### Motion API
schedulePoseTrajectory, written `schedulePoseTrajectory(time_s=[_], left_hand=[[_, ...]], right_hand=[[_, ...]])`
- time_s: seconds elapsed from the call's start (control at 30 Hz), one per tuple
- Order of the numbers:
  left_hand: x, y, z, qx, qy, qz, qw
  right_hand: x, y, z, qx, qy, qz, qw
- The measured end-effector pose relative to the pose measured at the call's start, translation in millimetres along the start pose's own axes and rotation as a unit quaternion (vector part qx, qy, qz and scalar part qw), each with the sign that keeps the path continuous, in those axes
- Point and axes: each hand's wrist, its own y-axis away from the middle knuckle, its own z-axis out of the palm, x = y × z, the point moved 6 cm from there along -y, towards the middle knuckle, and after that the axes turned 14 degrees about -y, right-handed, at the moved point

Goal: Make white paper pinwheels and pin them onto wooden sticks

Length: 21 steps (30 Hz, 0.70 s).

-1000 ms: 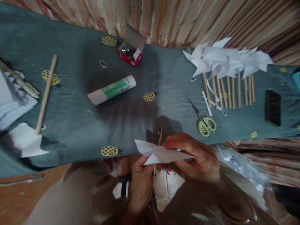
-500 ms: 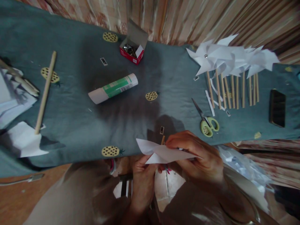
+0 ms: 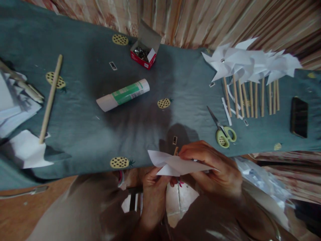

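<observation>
A white paper pinwheel (image 3: 173, 164) is between my two hands at the table's near edge. My left hand (image 3: 155, 190) is closed on its lower left side, thumb against the paper. From the right, my right hand (image 3: 213, 167) grips the paper, fingers bent over its top edge. The tip of a wooden stick (image 3: 176, 151) shows just behind the paper; the rest of it is hidden. To the right of my hands lie green-handled scissors (image 3: 222, 134). Several finished pinwheels (image 3: 240, 62) on wooden sticks lie in an overlapping row farther back.
An open red box (image 3: 144, 58) of small metal pieces stands at the back. A green-and-white glue stick (image 3: 130, 92) lies mid-table. At left are a loose stick (image 3: 51, 98), a folded paper (image 3: 26, 150) and stacked paper (image 3: 12, 110). A phone (image 3: 299, 117) lies far right.
The whole view has shifted slightly, so things on the table appear a little farther right. Both hands keep their hold on the paper pinwheel, with hardly any movement.
</observation>
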Motion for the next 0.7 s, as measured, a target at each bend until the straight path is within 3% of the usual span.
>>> schedulePoseTrajectory(time_s=[0.37,0.7], left_hand=[[-1.4,1.7,-3.6,0.016,0.009,-0.013,1.0],[-3.9,3.3,-2.1,-0.008,0.001,-0.019,1.0]], right_hand=[[1.4,-1.7,-0.2,-0.004,0.004,0.01,1.0],[6.6,3.5,0.9,0.023,-0.015,0.02,0.999]])
